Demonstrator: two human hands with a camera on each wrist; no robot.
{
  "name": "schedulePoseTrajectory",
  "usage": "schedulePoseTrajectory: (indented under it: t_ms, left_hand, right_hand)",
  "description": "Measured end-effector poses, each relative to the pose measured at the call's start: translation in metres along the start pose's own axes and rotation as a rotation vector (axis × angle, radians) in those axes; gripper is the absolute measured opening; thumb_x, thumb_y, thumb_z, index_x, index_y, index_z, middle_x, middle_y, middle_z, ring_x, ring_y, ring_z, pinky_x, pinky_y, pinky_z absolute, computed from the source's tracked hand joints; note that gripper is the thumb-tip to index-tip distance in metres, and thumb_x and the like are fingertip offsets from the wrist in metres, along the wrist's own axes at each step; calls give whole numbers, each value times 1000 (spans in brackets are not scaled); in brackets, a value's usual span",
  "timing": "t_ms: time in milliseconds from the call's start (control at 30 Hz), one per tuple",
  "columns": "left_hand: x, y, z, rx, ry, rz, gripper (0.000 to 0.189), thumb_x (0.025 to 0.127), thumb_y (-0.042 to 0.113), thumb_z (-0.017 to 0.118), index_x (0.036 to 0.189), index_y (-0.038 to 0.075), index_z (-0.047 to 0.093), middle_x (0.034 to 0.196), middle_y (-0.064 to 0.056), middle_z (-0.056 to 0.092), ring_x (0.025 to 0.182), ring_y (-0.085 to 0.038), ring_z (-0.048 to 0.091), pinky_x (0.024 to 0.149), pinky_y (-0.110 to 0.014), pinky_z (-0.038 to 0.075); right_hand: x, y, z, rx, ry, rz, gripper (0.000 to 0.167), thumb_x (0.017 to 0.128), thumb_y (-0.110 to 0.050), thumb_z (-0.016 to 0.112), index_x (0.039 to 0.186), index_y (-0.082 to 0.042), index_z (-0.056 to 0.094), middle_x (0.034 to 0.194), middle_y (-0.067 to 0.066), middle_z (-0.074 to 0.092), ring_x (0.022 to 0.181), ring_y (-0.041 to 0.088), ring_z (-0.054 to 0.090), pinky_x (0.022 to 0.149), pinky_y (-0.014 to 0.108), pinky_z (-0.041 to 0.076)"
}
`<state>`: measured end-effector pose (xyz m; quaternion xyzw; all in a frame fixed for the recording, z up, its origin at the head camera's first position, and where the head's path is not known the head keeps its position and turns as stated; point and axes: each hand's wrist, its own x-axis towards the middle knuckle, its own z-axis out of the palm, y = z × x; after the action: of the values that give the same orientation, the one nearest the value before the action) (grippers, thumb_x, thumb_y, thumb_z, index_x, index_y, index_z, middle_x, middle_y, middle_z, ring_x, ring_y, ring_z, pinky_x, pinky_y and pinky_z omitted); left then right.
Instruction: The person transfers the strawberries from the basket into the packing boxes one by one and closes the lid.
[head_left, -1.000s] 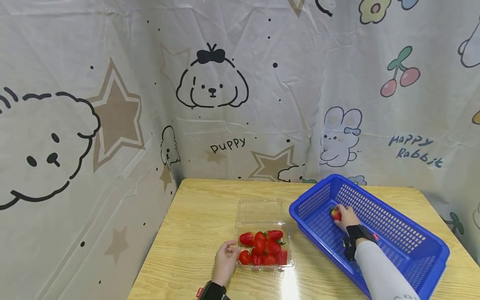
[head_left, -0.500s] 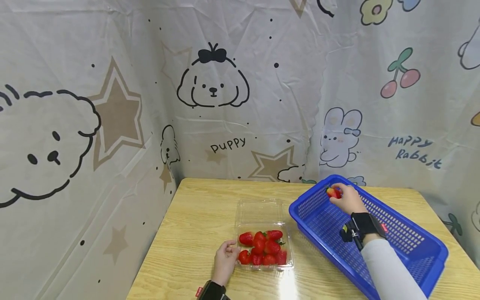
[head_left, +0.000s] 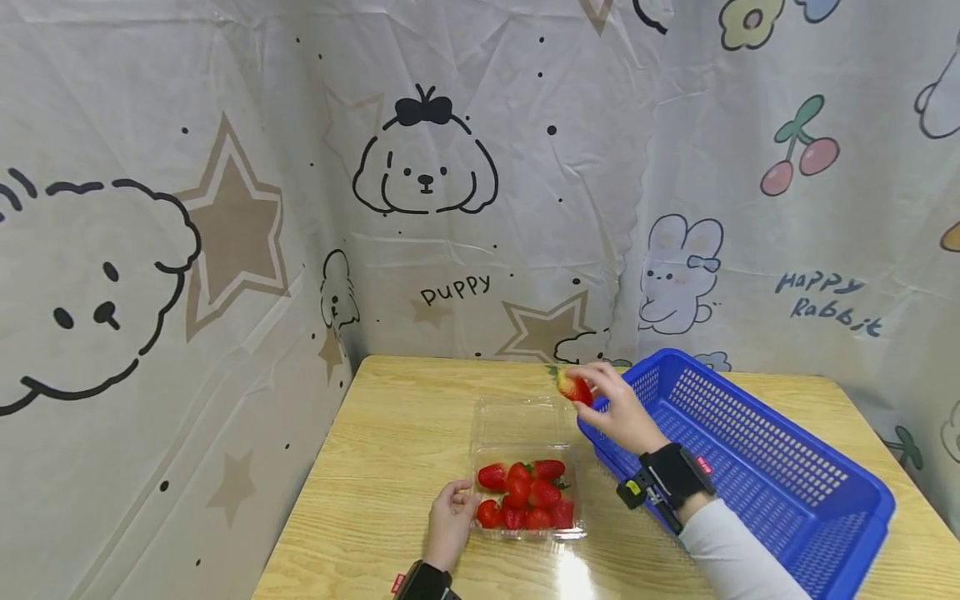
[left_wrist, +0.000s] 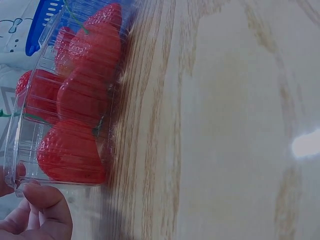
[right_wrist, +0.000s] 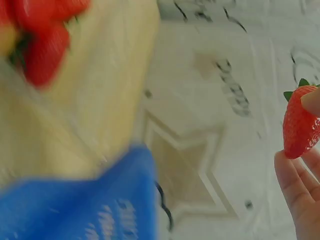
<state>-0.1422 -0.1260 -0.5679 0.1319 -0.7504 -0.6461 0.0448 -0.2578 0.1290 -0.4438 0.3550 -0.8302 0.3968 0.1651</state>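
Observation:
In the head view my right hand (head_left: pixel 626 417) pinches a strawberry (head_left: pixel 574 387) between thumb and fingertips, above the near-left corner of the blue basket (head_left: pixel 855 475). The strawberry (right_wrist: pixel 299 122) is red with green leaves and a paler patch near the top. Several more strawberries (head_left: pixel 544 494) lie in a clear plastic box (head_left: pixel 525 534) on the table, its lid (head_left: pixel 517 421) folded back. My left hand (head_left: pixel 450 521) is at the box's left side. In the left wrist view its thumb (left_wrist: pixel 46 196) and a finger pinch the rim at the box's corner.
The perforated blue basket stands slanted at the table's right side, its rim higher than the box. Wooden tabletop (head_left: pixel 390 442) runs left of the box. A printed cloth (head_left: pixel 450 250) hangs behind and beside the table.
My right hand has lifted the strawberry up out of the blue basket and carried it left past the basket's rim. My left hand and the box have stayed in place.

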Motion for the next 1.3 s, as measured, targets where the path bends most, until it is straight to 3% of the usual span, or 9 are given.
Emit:
schedulePoseTrajectory:
  t_ms: [233,500,700,1033,1300]
  left_hand:
    - [-2,2,-1,-11,0,12,29,86,6,60,109,-11,52,75,-6,50,59,-12,50,53,-28,49]
    - [-1,2,-1,28,16,-13,27,85,5,60,107,-8,54,75,-5,50,59,-12,49,51,-21,44]
    - [0,0,-1,17,17,-23,27,84,5,60,107,-8,54,75,-5,50,61,-17,52,53,-25,47]
    - [1,-1,-1,4,-4,19,27,85,1,59,107,-14,52,76,-8,52,57,-13,50,51,-26,47]
    - [0,-2,0,27,11,11,27,85,4,60,108,-9,54,75,-6,51,59,-12,50,51,-21,44]
  right_hand:
    - [-13,-12,47,9,-181,-61,45,77,-1,68,120,-9,55,117,8,50,100,20,52,74,32,50]
    - [-28,-11,79,-26,-415,28,41,80,-5,67,119,-11,56,112,5,51,97,17,53,83,33,49]
    - [-37,-6,87,-43,-454,49,40,79,-6,68,117,-12,58,110,8,52,99,22,54,84,38,48]
    - [-42,-1,89,-44,-535,91,39,78,-5,68,115,-9,57,110,9,52,99,24,54,84,39,48]
    - [-45,5,90,-75,-550,65,39,78,-7,69,114,-10,56,112,11,52,101,26,54,85,41,47]
